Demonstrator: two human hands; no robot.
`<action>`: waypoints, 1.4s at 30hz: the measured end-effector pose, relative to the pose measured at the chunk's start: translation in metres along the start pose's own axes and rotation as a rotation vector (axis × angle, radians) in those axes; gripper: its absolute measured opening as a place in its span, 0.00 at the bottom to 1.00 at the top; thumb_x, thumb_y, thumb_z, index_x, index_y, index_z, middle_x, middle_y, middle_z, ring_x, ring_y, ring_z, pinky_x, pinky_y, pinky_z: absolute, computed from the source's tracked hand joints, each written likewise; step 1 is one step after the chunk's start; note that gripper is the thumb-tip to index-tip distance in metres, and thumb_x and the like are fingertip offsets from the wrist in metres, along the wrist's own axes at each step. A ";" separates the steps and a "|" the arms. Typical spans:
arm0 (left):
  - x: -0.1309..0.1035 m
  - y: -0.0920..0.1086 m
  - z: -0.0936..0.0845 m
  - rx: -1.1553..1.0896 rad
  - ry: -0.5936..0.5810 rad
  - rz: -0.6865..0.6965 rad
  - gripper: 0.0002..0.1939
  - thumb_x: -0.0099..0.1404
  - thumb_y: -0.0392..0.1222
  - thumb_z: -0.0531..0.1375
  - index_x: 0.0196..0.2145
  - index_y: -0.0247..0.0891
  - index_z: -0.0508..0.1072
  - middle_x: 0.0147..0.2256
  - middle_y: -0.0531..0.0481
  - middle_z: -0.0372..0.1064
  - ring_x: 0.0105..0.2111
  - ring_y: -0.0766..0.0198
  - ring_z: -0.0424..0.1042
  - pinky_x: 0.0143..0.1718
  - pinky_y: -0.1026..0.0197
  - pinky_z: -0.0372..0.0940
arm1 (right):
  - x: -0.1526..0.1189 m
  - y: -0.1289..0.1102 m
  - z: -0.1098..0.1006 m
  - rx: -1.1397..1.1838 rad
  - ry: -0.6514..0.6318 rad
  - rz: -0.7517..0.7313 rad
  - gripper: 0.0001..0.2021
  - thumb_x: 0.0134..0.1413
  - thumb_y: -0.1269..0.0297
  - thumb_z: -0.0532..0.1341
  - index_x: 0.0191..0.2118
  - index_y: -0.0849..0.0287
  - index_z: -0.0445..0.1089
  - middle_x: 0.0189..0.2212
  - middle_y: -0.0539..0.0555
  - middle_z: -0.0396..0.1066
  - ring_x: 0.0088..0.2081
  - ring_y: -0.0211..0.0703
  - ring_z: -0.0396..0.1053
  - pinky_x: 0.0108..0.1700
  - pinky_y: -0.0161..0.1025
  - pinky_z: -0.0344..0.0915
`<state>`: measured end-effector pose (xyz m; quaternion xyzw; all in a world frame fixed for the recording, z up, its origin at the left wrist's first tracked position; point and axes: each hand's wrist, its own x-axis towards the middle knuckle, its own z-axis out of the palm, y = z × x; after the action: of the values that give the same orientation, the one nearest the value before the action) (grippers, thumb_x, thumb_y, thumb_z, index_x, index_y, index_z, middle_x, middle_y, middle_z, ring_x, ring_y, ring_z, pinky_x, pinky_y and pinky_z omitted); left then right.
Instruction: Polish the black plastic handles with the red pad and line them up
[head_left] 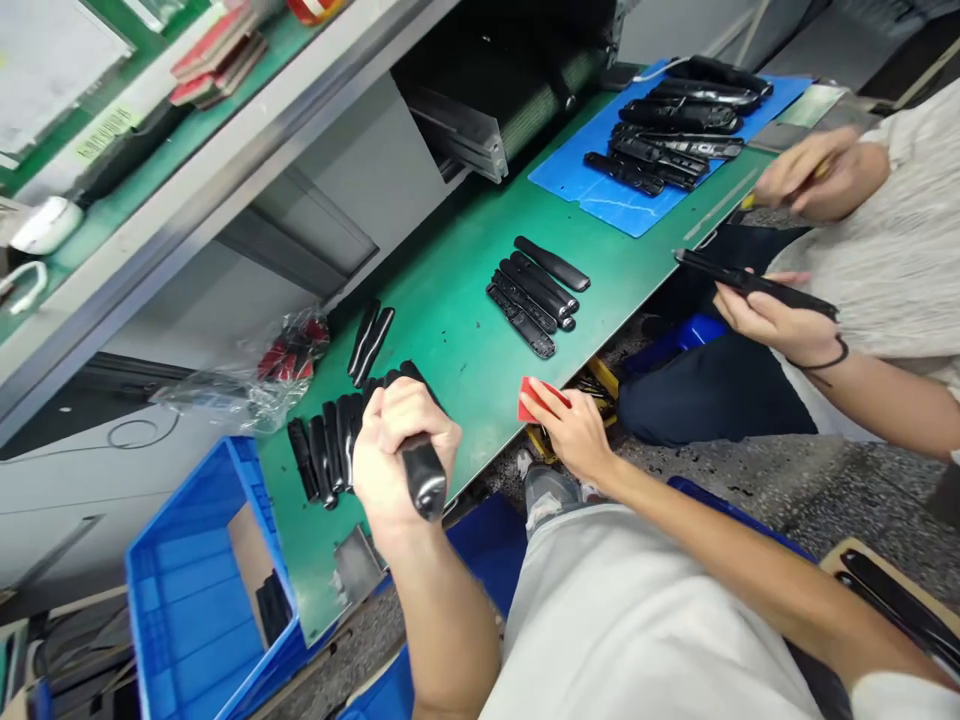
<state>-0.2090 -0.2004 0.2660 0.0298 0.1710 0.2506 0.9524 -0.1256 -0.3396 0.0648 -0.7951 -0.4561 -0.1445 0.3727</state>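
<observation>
My left hand (405,445) is closed in a fist around a glossy black handle-shaped part (426,482), whose rounded end sticks out below the fingers. My right hand (576,435) grips a small flat red pad (529,402) at the table's front edge, thumb and fingers pressed on it. Just behind my left hand lies a row of black handle-shaped parts (330,445), partly hidden by it. Two more black parts (371,342) sit a little farther back. Another group of black shells (529,292) rests mid-table, some with their ribbed insides up.
A green table (450,330) runs beneath a metal shelf (247,130). A blue crate (195,580) stands at its left end, near a clear plastic bag (247,390). Black parts pile on a blue sheet (637,215). At right, a co-worker's hands (780,310) hold a black part and a yellow tool.
</observation>
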 end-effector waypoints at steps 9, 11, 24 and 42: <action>-0.006 -0.005 0.004 0.100 -0.002 0.051 0.19 0.69 0.24 0.44 0.27 0.44 0.44 0.17 0.63 0.52 0.13 0.80 0.56 0.17 0.83 0.55 | 0.001 -0.047 -0.053 0.330 0.250 -0.147 0.38 0.63 0.66 0.59 0.74 0.43 0.42 0.74 0.59 0.38 0.62 0.59 0.62 0.55 0.56 0.67; -0.006 -0.006 0.003 0.164 -0.033 0.059 0.20 0.69 0.23 0.46 0.27 0.43 0.44 0.17 0.63 0.53 0.14 0.81 0.57 0.18 0.84 0.55 | 0.005 -0.059 -0.062 0.375 0.309 -0.169 0.36 0.64 0.66 0.56 0.74 0.44 0.44 0.73 0.59 0.42 0.62 0.58 0.62 0.56 0.57 0.67; 0.010 0.000 -0.057 1.183 0.234 0.367 0.26 0.70 0.66 0.50 0.32 0.40 0.64 0.19 0.61 0.54 0.16 0.74 0.56 0.18 0.73 0.58 | 0.017 -0.017 -0.046 0.284 0.164 0.144 0.35 0.68 0.72 0.53 0.73 0.37 0.44 0.73 0.55 0.44 0.65 0.56 0.58 0.64 0.59 0.60; 0.157 0.026 -0.154 2.584 0.358 0.770 0.29 0.68 0.33 0.50 0.66 0.29 0.62 0.67 0.25 0.50 0.65 0.32 0.50 0.58 0.27 0.49 | -0.028 0.006 -0.142 2.289 0.092 1.043 0.34 0.64 0.39 0.49 0.56 0.65 0.71 0.64 0.66 0.64 0.43 0.49 0.73 0.41 0.44 0.68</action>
<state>-0.1453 -0.1058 0.0760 0.9061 0.3830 0.1611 0.0803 -0.1197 -0.4614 0.1426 -0.0963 0.0614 0.4696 0.8755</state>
